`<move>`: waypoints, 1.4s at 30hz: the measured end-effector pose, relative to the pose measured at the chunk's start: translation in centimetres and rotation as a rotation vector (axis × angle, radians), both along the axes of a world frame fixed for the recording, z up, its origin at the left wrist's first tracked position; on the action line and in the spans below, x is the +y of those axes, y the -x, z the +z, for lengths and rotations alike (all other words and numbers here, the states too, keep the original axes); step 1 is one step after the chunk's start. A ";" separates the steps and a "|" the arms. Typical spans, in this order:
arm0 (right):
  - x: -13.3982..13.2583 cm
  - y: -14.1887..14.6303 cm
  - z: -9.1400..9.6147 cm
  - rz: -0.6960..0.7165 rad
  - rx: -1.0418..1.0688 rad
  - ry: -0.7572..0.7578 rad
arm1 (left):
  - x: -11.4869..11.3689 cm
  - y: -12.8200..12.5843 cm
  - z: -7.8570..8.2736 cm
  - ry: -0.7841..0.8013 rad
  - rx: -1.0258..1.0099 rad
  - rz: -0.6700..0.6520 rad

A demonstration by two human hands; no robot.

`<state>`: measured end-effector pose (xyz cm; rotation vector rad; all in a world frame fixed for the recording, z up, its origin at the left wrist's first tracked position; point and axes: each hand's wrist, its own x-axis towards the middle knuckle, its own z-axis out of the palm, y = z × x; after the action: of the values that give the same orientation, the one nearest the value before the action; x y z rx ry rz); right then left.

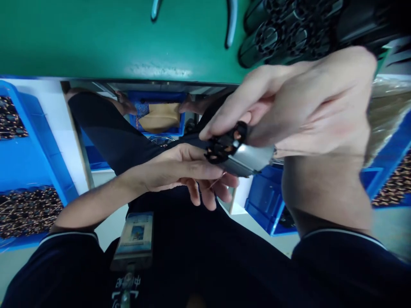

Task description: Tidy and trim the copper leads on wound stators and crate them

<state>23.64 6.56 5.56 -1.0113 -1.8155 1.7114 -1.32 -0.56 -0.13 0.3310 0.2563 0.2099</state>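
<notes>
- White lettering (137,281) stands on the dark cloth (180,273) around the badge clip (126,297); the clip covers part of it; one character resembles 中, the others cannot be made out with certainty;
- ID badge (135,235) carries faint print and a small blue picture (138,232); its wording is too blurred to read;
- no brand or number is legible.

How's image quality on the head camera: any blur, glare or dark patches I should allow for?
Head view: blur softens the right hand and the metal-sided part it holds; glare whitens the green bench near its front edge; shadow hides detail among the black cylinders, upper right; the badge is too soft to read.
</notes>
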 end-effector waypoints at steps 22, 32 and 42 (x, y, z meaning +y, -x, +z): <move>-6.2 8.4 -1.9 -0.767 0.436 0.227 | -3.2 11.1 -3.7 -1.568 1.288 1.218; -1.3 13.7 -4.0 -0.291 0.205 -0.235 | 1.5 10.2 -0.8 -1.437 1.204 1.517; 11.6 17.6 -5.3 -0.240 -0.598 -1.043 | 8.0 15.7 -3.4 -1.526 1.913 1.261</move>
<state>6.00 18.20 0.27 -1.1961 -2.3517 0.1560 -17.07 7.44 -3.55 1.8462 2.2642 1.3318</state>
